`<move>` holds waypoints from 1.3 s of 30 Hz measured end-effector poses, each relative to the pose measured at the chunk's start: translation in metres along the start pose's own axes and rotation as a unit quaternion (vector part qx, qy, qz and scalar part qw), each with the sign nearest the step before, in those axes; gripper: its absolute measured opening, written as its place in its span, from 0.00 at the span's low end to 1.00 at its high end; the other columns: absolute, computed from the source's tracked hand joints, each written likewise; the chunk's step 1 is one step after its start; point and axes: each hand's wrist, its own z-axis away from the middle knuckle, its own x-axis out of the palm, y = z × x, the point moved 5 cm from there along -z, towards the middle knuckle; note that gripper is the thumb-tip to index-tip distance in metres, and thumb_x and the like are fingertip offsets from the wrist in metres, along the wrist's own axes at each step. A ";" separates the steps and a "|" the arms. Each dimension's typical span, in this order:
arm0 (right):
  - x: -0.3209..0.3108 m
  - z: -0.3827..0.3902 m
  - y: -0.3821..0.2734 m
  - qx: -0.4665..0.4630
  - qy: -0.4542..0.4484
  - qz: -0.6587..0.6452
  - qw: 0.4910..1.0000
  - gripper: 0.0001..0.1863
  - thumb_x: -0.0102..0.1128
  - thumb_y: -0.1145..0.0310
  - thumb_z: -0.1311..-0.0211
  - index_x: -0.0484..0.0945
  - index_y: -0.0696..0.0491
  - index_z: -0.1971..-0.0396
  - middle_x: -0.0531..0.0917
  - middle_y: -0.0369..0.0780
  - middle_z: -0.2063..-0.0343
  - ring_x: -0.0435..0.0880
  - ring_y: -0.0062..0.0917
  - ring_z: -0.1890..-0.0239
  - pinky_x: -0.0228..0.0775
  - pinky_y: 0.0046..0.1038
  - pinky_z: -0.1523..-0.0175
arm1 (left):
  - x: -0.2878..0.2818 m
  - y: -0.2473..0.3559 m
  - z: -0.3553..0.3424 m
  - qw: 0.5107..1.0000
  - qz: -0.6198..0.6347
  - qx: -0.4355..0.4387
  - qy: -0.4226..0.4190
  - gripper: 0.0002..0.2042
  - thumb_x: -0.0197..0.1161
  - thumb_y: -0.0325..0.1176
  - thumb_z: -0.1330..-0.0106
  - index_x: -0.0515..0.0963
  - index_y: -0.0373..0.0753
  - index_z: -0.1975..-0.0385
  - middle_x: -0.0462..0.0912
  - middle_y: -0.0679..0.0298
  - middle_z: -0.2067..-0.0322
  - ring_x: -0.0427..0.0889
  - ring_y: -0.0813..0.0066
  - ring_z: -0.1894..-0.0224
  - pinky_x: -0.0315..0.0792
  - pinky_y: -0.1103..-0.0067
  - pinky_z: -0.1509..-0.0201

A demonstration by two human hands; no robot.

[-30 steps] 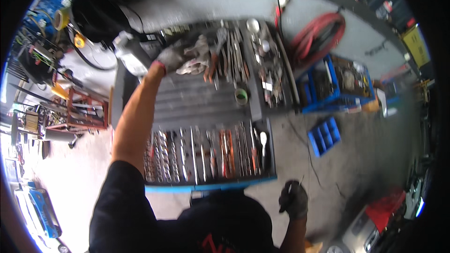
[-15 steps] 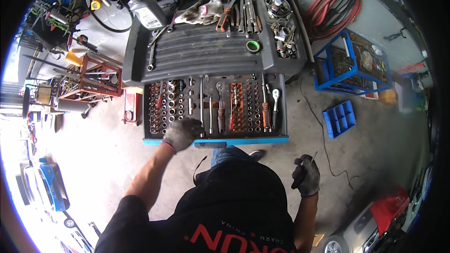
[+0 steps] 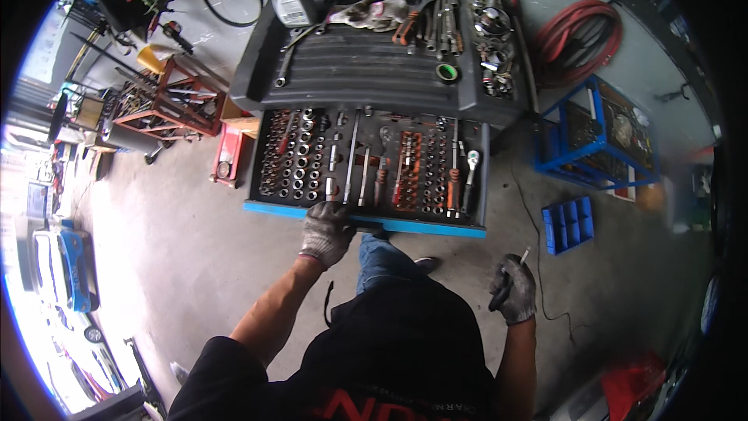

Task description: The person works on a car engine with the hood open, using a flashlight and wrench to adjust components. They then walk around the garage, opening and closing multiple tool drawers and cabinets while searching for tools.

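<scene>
A pulled-out tool drawer (image 3: 436,228) with a blue front edge lies before me. Inside are rows of sockets (image 3: 298,171), extension bars (image 3: 352,152) and a ratchet (image 3: 472,162) with a bright head. My left hand (image 3: 327,235), in a grey work glove, is closed over the drawer's front edge, beside its dark handle (image 3: 372,228); its fingertips are partly hidden. Off to the right, away from the drawer, my gloved right hand (image 3: 516,290) is closed around a slim tool (image 3: 525,254). A light metal end sticks out above the fingers; its kind is not clear.
On the cabinet's dark top (image 3: 358,70) lie a grey bottle (image 3: 290,1), a rag (image 3: 374,14), wrenches and a green-lined tape roll (image 3: 446,72). A blue divided bin (image 3: 568,224) and a blue cart (image 3: 596,136) stand right. A red jack (image 3: 228,157) sits left; a cable (image 3: 538,265) crosses the floor.
My left hand has come from over the sockets back to the drawer's front edge. The right hand keeps hold of the slim tool. The whole view has turned and shifted.
</scene>
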 end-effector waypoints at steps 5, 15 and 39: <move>-0.013 0.010 0.008 -0.002 0.062 0.048 0.997 0.09 0.56 0.64 0.33 0.72 0.53 0.63 0.73 0.36 0.79 0.72 0.20 0.83 0.69 0.26 0.78 | 0.002 -0.004 0.002 1.000 0.010 -0.016 -0.016 0.19 0.71 0.37 0.50 0.80 0.43 0.57 0.79 0.57 0.56 0.75 0.53 0.52 0.69 0.61 0.46; -0.018 -0.020 0.018 0.010 0.046 0.059 0.997 0.09 0.54 0.65 0.33 0.72 0.54 0.59 0.79 0.41 0.72 0.75 0.22 0.85 0.70 0.27 0.82 | 0.001 -0.007 0.007 0.999 0.018 -0.030 -0.037 0.15 0.71 0.37 0.51 0.80 0.43 0.63 0.79 0.59 0.61 0.77 0.55 0.54 0.70 0.62 0.49; -0.001 -0.030 0.019 0.072 0.147 0.177 0.970 0.10 0.55 0.63 0.37 0.73 0.54 0.63 0.77 0.39 0.75 0.71 0.22 0.85 0.64 0.26 0.86 | 0.042 -0.070 0.056 0.719 0.457 -0.480 -0.209 0.20 0.62 0.46 0.35 0.80 0.34 0.55 0.81 0.65 0.67 0.78 0.79 0.67 0.75 0.79 0.64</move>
